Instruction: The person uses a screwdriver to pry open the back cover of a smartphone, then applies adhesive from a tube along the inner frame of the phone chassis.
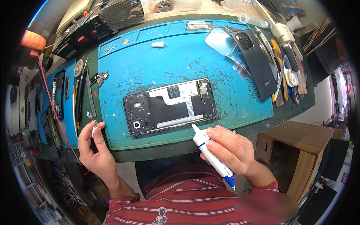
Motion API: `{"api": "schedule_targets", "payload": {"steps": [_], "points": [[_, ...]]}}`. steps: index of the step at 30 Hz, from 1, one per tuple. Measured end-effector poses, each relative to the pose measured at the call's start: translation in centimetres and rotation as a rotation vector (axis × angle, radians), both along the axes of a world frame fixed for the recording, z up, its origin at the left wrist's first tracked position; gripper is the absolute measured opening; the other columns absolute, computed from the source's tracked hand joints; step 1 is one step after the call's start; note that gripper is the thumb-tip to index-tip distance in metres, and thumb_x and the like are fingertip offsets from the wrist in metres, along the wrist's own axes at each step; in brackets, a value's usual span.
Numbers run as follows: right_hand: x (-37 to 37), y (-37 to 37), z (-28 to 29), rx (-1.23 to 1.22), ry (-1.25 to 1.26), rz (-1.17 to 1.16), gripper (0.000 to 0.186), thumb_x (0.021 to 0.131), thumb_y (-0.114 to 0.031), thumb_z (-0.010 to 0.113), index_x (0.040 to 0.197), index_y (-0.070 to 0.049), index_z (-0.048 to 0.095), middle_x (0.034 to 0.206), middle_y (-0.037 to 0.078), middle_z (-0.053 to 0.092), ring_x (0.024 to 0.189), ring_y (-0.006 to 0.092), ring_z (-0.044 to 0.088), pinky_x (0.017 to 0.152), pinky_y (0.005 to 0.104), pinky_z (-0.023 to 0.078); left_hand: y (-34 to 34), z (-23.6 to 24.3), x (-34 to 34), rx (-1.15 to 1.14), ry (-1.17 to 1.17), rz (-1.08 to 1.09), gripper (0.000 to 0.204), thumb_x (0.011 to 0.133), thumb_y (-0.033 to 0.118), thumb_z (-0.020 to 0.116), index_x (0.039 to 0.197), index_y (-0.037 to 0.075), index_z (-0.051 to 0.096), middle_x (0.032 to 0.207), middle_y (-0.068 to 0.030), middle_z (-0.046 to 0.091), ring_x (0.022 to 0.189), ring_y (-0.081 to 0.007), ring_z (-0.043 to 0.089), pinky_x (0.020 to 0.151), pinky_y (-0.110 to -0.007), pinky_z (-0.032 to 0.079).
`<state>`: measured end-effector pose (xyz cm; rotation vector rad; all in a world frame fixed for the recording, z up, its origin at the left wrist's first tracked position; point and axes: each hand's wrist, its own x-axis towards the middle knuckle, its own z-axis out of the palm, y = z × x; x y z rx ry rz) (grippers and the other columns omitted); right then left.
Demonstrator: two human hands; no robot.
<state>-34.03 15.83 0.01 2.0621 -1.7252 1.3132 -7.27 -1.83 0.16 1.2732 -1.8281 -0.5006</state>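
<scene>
An opened phone (165,110) lies on the blue mat (123,75) with its inside facing up. Its black battery area, a camera block at the left end and a silvery strip along the near side all show. My right hand (232,150) grips a white glue tube (217,161) with a blue tail end. The tube slants up to the left, its narrow nozzle at the phone's near edge; I cannot tell whether the tip touches. Left of the phone, my left hand (99,153) pinches a small white cap-like piece (94,130) between thumb and fingers, above the mat's near left edge.
A dark phone back cover (258,67) leans at the right beside a clear plastic case (220,39) and a pile of hand tools (281,71). A small white nozzle piece (159,44) lies toward the back. Pens and tweezers (90,93) flank the mat's left side; a black power unit (84,37) stands behind.
</scene>
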Motion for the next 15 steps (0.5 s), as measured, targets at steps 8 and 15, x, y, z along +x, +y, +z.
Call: {"api": "schedule_targets", "payload": {"steps": [8,15], "points": [[-0.25,0.22,0.02,0.007,0.006,-0.003,0.032,0.090,-0.016,0.087,0.116,0.000,0.077,0.113,0.019,0.078,0.096,0.0300,0.080,0.081,0.0388,0.070,0.06,0.05,-0.10,0.004,-0.001,0.012,0.018,0.109,0.008,0.066,0.122,-0.004,0.070,0.105,-0.0119,0.080,0.098,-0.0156,0.073,0.093,-0.029,0.056],[-0.18,0.43,0.03,0.012,0.011,-0.030,0.033,0.090,-0.016,0.087,0.116,0.001,0.077,0.112,0.019,0.078,0.095,0.0300,0.080,0.081,0.0383,0.070,0.00,-0.03,-0.03,-0.001,-0.002,0.012,0.018,0.109,0.008,0.066,0.122,-0.004,0.070,0.105,-0.0120,0.080,0.099,-0.0161,0.073,0.093,-0.030,0.056]]}}
